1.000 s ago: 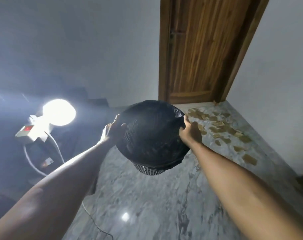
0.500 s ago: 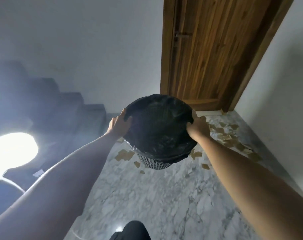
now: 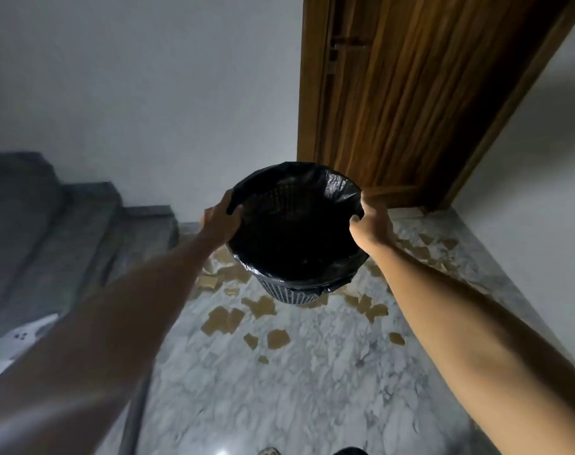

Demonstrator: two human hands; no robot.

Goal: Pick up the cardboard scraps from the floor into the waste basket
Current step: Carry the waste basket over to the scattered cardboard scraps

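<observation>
Now more cardboard scraps point(image 3: 218, 320) show on the floor point(image 3: 299, 389) than before. I see my left hand point(image 3: 218, 221) and right hand point(image 3: 371, 224) gripping the waste basket point(image 3: 296, 234) rim at 9 and 3 o'clock. Its black bag point(image 3: 340, 188) looks too dark inside to tell.

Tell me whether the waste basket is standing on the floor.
No: both hands hold the black-lined mesh waste basket above the marble floor.

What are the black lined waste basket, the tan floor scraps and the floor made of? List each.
Black mesh waste basket: likely plastic, perforated grid wall, lined with a glossy crinkled black bag.
Tan flat scraps: matte, probably cardboard.
Grey-veined white floor: polished marble or marble-look tile, showing a glare spot.
</observation>
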